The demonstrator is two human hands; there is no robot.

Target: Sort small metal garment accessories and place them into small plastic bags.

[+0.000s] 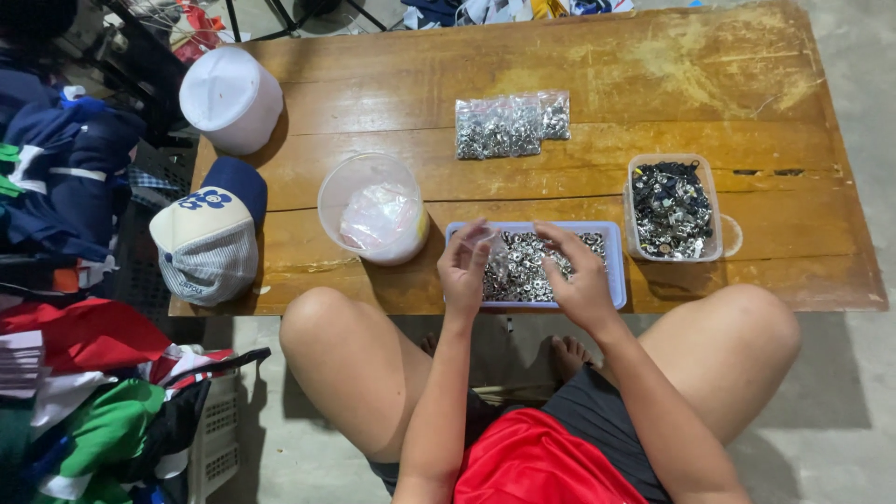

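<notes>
Head view looked straight down on a low wooden table (653,65) with me sitting cross-legged before it, knees bare, red shorts at the bottom edge. My left hand (464,269) and my right hand (579,278) were both over a shallow pale blue tray (618,280) at the near edge of the table, which was full of small silver metal rings (532,266). The left hand pinched a small clear plastic bag (493,254) between thumb and fingers, holding it up just above the rings. The right hand was bent down with its fingertips among the rings, curled loosely; whether it had any of them pinched I cannot tell. The two hands were near each other but not touching.

Just right of the tray stood a clear rectangular tub (672,207) holding darker metal parts mixed with silver ones. To the left of the tray stood a round clear plastic container (373,207) with crumpled clear plastic inside. Farther back, near the middle of the table, lay filled clear bags (509,126) of silver pieces, side by side and touching. On the left end of the table sat a white round lid or tub (231,98), and nearer to me a blue and white cap (210,238) hanging over the corner. Piles of coloured clothing (84,392) lay on the floor to my left
</notes>
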